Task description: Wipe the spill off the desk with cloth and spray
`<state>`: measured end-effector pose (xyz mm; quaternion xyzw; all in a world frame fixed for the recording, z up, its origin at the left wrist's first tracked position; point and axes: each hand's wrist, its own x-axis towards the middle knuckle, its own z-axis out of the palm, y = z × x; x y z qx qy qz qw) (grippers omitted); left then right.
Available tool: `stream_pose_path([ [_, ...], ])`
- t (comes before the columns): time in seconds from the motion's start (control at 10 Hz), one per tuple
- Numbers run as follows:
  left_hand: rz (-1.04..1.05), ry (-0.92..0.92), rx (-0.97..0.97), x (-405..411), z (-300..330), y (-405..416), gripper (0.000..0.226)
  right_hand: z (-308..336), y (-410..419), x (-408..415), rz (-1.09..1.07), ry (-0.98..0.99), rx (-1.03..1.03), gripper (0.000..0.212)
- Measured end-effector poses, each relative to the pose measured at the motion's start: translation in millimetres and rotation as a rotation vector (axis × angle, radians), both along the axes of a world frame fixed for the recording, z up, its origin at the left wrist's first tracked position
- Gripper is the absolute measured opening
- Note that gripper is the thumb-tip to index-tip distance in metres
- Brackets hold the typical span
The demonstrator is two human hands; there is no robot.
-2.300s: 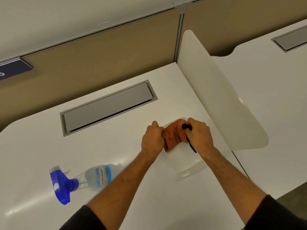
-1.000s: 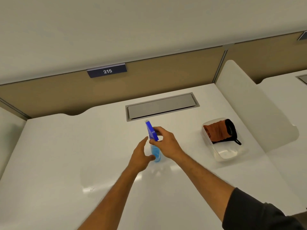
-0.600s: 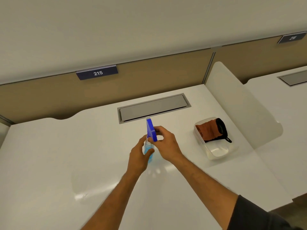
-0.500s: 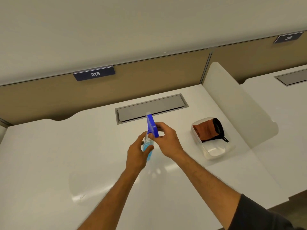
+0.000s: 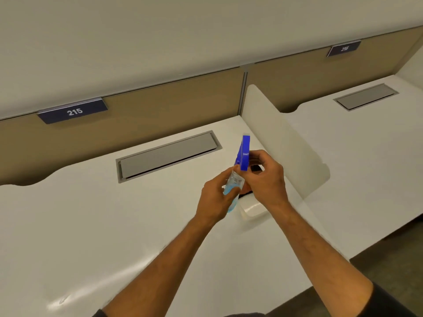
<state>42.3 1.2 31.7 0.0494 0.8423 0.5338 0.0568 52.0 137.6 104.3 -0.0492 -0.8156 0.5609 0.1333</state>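
Observation:
I hold a clear spray bottle with blue liquid and a blue trigger head upright above the white desk. My left hand wraps the bottle's body. My right hand grips the blue head from the right. Behind my hands, a clear plastic tub shows only its near corner; the orange cloth in it is hidden except for a dark sliver.
A grey cable hatch is set into the desk behind the bottle. A white divider panel stands at the right, with a second desk beyond. Tan partition with the 215 label runs along the back.
Both hands left the cloth in the tub and picked up the spray bottle from the desk. The bottle has risen and now sits in front of the tub as my view turned.

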Motion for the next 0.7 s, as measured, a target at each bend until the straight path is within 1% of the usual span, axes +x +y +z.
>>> stream_pose_path([
  [0.1, -0.077, -0.011, 0.009, -8, -12, 37, 0.056, -10, 34, 2, -0.056, -0.033, 0.029, 0.037],
  [0.2, -0.123, -0.037, -0.027, -17, -28, 63, 0.057, -26, 59, 1, -0.099, -0.065, 0.033, 0.040],
  [0.3, -0.174, -0.063, -0.023, -25, -46, 80, 0.054, -44, 76, -2, -0.130, -0.101, 0.028, 0.041],
  [0.4, -0.232, -0.063, -0.041, -31, -63, 87, 0.052, -63, 82, -4, -0.133, -0.150, 0.028, 0.038],
  [0.6, -0.255, -0.043, -0.051, -33, -89, 87, 0.047, -90, 80, -4, -0.105, -0.226, 0.057, 0.034],
  [0.7, -0.276, -0.042, -0.030, -36, -90, 81, 0.056, -93, 86, -4, -0.043, -0.237, 0.066, 0.048],
])
